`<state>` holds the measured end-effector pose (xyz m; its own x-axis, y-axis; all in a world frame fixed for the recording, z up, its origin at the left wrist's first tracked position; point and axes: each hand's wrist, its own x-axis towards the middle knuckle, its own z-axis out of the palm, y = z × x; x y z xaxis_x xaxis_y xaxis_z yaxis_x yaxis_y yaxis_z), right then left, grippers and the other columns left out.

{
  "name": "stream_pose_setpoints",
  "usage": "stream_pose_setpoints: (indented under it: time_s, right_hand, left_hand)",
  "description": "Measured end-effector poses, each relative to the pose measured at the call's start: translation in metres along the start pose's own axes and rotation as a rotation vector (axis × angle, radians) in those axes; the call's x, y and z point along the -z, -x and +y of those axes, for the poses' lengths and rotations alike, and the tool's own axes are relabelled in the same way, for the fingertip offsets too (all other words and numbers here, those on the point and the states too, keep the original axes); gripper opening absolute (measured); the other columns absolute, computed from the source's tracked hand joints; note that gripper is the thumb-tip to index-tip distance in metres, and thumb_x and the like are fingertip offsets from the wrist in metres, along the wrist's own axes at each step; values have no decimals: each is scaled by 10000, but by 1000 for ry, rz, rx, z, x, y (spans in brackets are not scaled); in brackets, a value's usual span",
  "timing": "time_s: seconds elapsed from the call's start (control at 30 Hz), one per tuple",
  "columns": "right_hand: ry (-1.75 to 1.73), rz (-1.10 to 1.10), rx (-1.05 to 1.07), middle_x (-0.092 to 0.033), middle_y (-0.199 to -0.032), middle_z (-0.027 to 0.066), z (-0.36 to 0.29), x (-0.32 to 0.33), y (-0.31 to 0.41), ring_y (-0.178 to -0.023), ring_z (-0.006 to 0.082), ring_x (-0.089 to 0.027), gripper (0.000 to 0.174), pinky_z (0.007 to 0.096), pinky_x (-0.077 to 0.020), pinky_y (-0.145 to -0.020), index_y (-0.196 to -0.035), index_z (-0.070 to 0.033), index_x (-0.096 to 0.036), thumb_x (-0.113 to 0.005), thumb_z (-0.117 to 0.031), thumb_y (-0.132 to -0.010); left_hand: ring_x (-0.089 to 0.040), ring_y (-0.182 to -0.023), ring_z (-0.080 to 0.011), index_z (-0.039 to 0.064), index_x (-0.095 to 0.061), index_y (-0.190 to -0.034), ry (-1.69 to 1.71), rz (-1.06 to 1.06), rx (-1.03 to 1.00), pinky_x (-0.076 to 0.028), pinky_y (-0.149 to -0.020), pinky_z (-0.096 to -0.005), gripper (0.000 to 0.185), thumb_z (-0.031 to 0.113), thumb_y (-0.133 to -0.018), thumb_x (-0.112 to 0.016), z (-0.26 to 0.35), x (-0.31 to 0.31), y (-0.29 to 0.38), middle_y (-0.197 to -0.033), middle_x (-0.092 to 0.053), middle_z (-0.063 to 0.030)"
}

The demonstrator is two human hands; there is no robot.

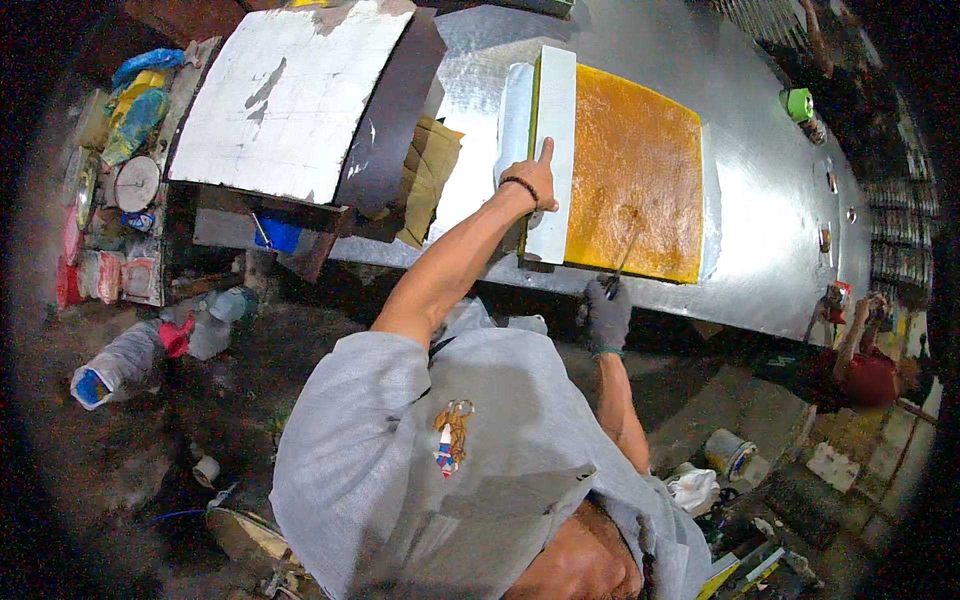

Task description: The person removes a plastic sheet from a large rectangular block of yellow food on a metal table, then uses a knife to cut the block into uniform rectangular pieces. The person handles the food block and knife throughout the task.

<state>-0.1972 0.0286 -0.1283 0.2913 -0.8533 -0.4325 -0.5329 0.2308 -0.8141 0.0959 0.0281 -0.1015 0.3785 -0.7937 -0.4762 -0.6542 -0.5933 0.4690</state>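
On the metal tabletop lies a thick orange-yellow slab (637, 165) with a mottled, glossy top and light sheeting beneath its edges. A long white flat bar (553, 150) lies along the slab's left side. My left hand (537, 180), bare with a dark beaded bracelet, presses on this bar, index finger extended and thumb at its right edge. Gloved in grey, my right hand (606, 313) is just off the table's front edge. It is closed around a thin-bladed knife (622, 264), whose blade slants over the slab's lower part.
A white-topped board (285, 97) stands left of the slab, with brown paper (431, 176) beside it. Farther left, a shelf (161, 225) holds bags and containers. A green roll (798, 105) sits at the table's far right. Another person (870, 375) is beyond the right end.
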Motion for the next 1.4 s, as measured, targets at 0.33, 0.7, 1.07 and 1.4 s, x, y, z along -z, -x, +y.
stream_pose_setpoints:
  time_s: [0.33, 0.7, 1.07, 1.4]
  right_hand:
    - [-26, -95, 276, -660, -1005, 116, -116, 22, 14, -842, 250, -655, 551, 364, -530, -783, -1417, -18, -437, -603, -163, -912]
    - [314, 14, 621, -599, -1126, 303, -156, -63, -116, -1035, 425, -592, 541, 478, -472, -898, -1415, 32, -410, -517, -104, -902]
    - [387, -105, 459, -597, -1123, 337, -195, -110, -190, -1014, 485, -606, 562, 530, -498, -867, -1422, 24, -379, -509, -187, -917]
    - [361, -148, 434, -618, -1053, 348, -203, -104, -185, -976, 480, -613, 513, 537, -480, -848, -1388, 61, -403, -499, -170, -940]
  left_hand:
    - [-652, -994, -465, 42, 85, -1548, 88, -49, -30, -532, -900, -493, 1371, 388, -644, -886, 3, -5, 10, -1073, -641, -354]
    - [-636, -969, -509, 95, 6, -1571, -14, 90, -162, -512, -854, -511, 1333, 317, -629, -911, 4, 32, -41, -977, -639, -370]
    - [-655, -906, -495, 75, 56, -1559, 136, -74, -194, -521, -783, -492, 1342, 156, -622, -901, 0, 47, -50, -921, -660, -350]
    - [-663, -857, -480, 85, 58, -1560, 206, -83, -241, -528, -744, -480, 1344, 56, -603, -885, -3, 51, -53, -846, -649, -343]
